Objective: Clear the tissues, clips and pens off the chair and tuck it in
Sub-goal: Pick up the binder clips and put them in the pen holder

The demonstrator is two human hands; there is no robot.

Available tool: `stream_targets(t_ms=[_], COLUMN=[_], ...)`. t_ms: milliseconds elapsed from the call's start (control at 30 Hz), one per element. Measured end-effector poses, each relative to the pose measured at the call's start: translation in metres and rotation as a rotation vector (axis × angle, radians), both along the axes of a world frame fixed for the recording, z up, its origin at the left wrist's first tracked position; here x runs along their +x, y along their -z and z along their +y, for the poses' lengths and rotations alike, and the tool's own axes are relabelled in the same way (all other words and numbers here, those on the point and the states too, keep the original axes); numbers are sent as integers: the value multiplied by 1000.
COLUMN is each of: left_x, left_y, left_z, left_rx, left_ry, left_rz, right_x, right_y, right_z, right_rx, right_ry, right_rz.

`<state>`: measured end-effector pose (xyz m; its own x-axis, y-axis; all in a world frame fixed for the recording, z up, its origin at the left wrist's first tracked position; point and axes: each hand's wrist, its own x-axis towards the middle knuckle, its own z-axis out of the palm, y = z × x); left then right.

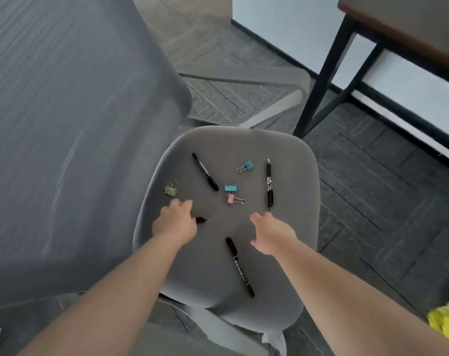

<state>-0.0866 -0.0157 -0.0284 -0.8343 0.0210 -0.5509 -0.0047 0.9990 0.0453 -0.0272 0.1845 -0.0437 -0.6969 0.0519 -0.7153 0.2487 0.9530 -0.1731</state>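
Note:
The grey chair seat [282, 253] fills the middle of the head view. On it lie a black marker [205, 175], a black pen [269, 185], another black marker [240, 267], a green clip [171, 190], two teal clips [247, 165] [230, 187] and a pink clip [233, 199]. My left hand [174, 223] is curled over a black pen whose tip [200, 220] sticks out to the right. My right hand [272, 233] hovers just below the black pen's lower end, fingers spread, holding nothing.
The chair's grey backrest [72, 124] rises at the left. A desk with a brown edge [398, 34] and black legs [321, 80] stands at the upper right. A white tissue [274, 341] hangs below the seat's near edge. Something yellow [447, 325] is at the lower right.

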Motion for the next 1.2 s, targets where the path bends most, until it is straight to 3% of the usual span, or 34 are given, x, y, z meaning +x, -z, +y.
stream_targets(t_ms=[167, 367, 767, 1000, 1200], left_x=[-11, -27, -39, -50, -62], left_y=[26, 46, 61, 59, 70], left_z=[-13, -21, -17, -23, -28], left_rx=[1, 27, 107, 252, 156], left_ry=[-19, -35, -64, -256, -240], left_rz=[9, -7, 17, 265, 240], right_x=[-7, -23, -65, -76, -74], right_y=[17, 33, 29, 33, 47], right_z=[-9, -13, -31, -40, -48], right_rx=[65, -4, -112, -80, -22], right_ry=[44, 123, 361, 508, 464], right_rz=[-31, 32, 361, 326, 203])
